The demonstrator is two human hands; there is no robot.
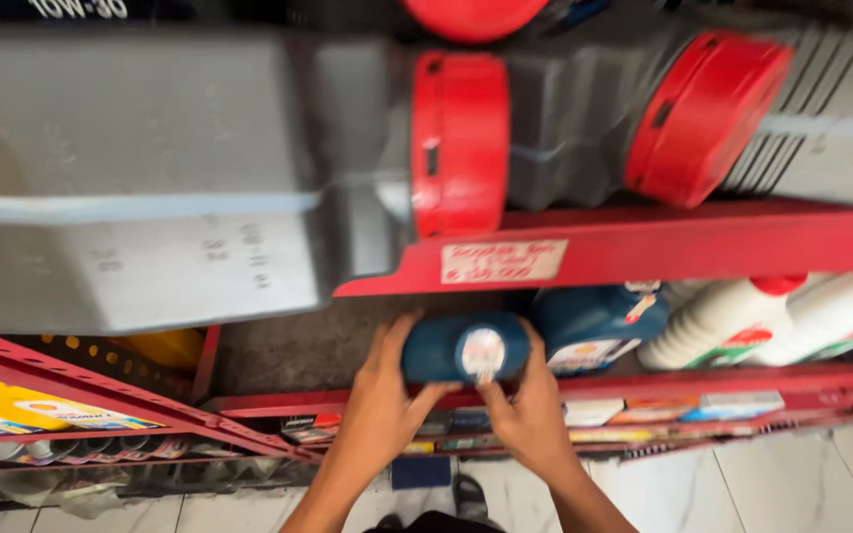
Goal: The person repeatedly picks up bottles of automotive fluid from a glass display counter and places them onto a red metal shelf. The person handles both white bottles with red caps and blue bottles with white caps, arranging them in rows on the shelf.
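Both hands grip one dark blue bottle (464, 348) lying on its side at the front of a red metal shelf (644, 380): the left hand (379, 395) wraps its left end, the right hand (530, 410) clasps the right, fingers curled around the smooth plastic. Just beside it lies another blue bottle (599, 326), then white bottles (742, 321). Above, grey jugs with red caps (459, 143) rest on the upper shelf. Pale tiled floor (782, 484) shows below.

Both hands on a dark blue bottle (464, 347) lying sideways at the red shelf (644, 242): left hand (384, 395) grips its left end, right hand (528, 410) the sealed mouth end. Another blue bottle (599, 324) sits just beside it, white jugs (742, 321) further right, grey red-capped jugs (249, 178) up top.
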